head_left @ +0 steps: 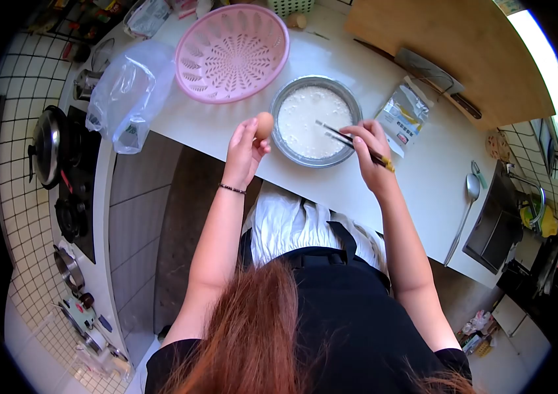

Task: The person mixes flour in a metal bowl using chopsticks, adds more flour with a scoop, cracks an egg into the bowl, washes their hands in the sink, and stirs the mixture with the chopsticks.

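Note:
A brown egg point(264, 125) is held in the fingers of my left hand point(245, 150), just left of a round metal bowl point(284, 152). The bowl holds a white, lumpy mixture point(308, 125). My right hand point(372, 152) is closed around dark chopsticks point(376, 156) with metallic tips, which point left over the mixture at the bowl's right side. The egg looks whole. A dark beaded bracelet circles my left wrist.
A pink plastic basket point(233, 56) and a clear plastic bag point(128, 95) lie to the left. Right of the bowl are an opened packet point(402, 118), a cleaver point(426, 69), a wooden board point(463, 46) and a long spoon point(471, 189). The sink point(492, 230) is farther right.

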A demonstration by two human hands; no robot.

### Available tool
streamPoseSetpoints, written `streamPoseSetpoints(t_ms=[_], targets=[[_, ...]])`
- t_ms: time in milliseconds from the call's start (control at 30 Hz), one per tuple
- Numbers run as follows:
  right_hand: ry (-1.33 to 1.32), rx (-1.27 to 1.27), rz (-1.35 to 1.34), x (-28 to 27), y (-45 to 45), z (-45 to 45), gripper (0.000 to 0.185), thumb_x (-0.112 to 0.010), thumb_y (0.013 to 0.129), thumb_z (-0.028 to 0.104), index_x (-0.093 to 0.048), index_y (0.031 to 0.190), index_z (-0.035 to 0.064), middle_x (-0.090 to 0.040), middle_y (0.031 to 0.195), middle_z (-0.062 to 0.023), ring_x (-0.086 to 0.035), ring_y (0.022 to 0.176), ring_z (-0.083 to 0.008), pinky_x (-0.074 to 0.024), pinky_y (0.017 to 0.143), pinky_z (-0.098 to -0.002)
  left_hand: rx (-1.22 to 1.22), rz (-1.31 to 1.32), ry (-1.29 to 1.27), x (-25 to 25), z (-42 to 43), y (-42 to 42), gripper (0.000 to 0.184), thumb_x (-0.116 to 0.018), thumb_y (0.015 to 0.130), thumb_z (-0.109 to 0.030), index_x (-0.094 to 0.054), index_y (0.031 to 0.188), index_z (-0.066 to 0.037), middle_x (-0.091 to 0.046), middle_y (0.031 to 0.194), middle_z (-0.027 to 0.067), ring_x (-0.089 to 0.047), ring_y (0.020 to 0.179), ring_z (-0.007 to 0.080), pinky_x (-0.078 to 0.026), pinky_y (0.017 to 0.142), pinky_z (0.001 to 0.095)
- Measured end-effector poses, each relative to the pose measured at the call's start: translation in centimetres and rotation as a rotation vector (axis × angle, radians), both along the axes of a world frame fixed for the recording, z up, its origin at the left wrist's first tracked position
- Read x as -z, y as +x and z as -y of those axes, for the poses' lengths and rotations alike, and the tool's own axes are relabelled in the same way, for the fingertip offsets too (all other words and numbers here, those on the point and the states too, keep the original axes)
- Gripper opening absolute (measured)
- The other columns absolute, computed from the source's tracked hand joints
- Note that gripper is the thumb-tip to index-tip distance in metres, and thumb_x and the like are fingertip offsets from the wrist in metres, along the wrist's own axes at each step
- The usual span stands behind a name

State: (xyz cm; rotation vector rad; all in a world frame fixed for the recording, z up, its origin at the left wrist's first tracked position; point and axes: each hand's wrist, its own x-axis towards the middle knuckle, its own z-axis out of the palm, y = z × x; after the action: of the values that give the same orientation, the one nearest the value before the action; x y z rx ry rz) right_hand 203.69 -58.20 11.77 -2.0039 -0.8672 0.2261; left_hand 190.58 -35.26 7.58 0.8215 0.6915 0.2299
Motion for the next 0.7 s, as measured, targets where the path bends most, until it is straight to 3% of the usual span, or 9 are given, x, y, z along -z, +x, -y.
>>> streamPoseSetpoints(t_ms=[67,200,300,333,467,567,700], targets=[[0.085,-0.021,-0.024,-0.4,0.3,-1.1,0.027,-0.042,0.081,-0.002,-0.062,0.099,0.0022,-0.052,0.101,-0.0121,-0.057,0.080,-0.0209,-0.0448,0.075,-0.0290,0.098,0.037,-0.039,-1.6,0.4,1.3,0.037,-0.050,0.093,-0.035,-0.049,0.109,-0.002,-0.055,0.088,0.0073,-0.044,0.062,0.0069,-0.042,0.057,0.0188],[0.152,-0.082,-0.417,0.2,0.8,-2.9,0.035,-0.042,0.079,-0.007,-0.061,0.105,0.0067,-0.054,0.098,-0.0096,-0.057,0.071,-0.0148,-0.0455,0.072,-0.0270,0.255,0.073,-0.058,-3.0,1.2,3.3,0.041,-0.047,0.093,-0.039,-0.049,0.108,-0.001,-0.057,0.088,0.0089,-0.044,0.061,0.0065,-0.042,0.055,0.0187],[0.148,-0.115,-0.218,0.4,0.8,-4.1,0.035,-0.044,0.082,-0.004,-0.058,0.113,0.0061,-0.052,0.088,-0.0040,-0.048,0.063,-0.0074,-0.0410,0.066,-0.0215,0.336,0.042,-0.071,-3.7,1.7,4.2,0.043,-0.048,0.092,-0.042,-0.050,0.107,-0.001,-0.057,0.085,0.0078,-0.046,0.060,0.0064,-0.043,0.054,0.0188],[0.153,-0.102,-0.343,0.2,0.5,-4.3,0.040,-0.054,0.081,-0.001,-0.056,0.120,0.0087,-0.047,0.082,0.0008,-0.038,0.060,-0.0049,-0.0367,0.061,-0.0187,0.359,0.034,-0.084,-3.8,1.8,4.4,0.043,-0.049,0.091,-0.042,-0.051,0.106,-0.002,-0.057,0.084,0.0069,-0.047,0.059,0.0063,-0.044,0.053,0.0191],[0.180,-0.169,-0.398,-0.9,0.3,-4.9,0.052,-0.063,0.077,0.004,-0.050,0.127,0.0102,-0.040,0.076,0.0040,-0.030,0.058,-0.0043,-0.0323,0.056,-0.0177,0.432,0.029,-0.093,-4.4,2.4,4.9,0.045,-0.052,0.090,-0.045,-0.052,0.105,-0.002,-0.057,0.081,0.0040,-0.049,0.058,0.0061,-0.046,0.053,0.0197],[0.134,-0.150,-0.427,-1.2,0.2,-4.9,0.047,-0.065,0.074,0.013,-0.055,0.120,0.0122,-0.059,0.092,-0.0052,-0.053,0.076,-0.0094,-0.0454,0.063,-0.0210,0.435,-0.008,-0.058,-4.4,2.7,5.1,0.046,-0.052,0.089,-0.045,-0.052,0.105,-0.002,-0.055,0.079,0.0015,-0.049,0.058,0.0058,-0.046,0.053,0.0198],[0.125,-0.150,-0.450,-1.2,0.3,-5.0,0.042,-0.065,0.073,0.013,-0.057,0.113,0.0090,-0.060,0.097,-0.0061,-0.057,0.082,-0.0114,-0.0483,0.067,-0.0223,0.431,-0.013,-0.033,-5.0,3.1,5.2,0.042,-0.051,0.091,-0.044,-0.052,0.103,-0.003,-0.054,0.077,0.0001,-0.049,0.058,0.0058,-0.043,0.052,0.0190]])
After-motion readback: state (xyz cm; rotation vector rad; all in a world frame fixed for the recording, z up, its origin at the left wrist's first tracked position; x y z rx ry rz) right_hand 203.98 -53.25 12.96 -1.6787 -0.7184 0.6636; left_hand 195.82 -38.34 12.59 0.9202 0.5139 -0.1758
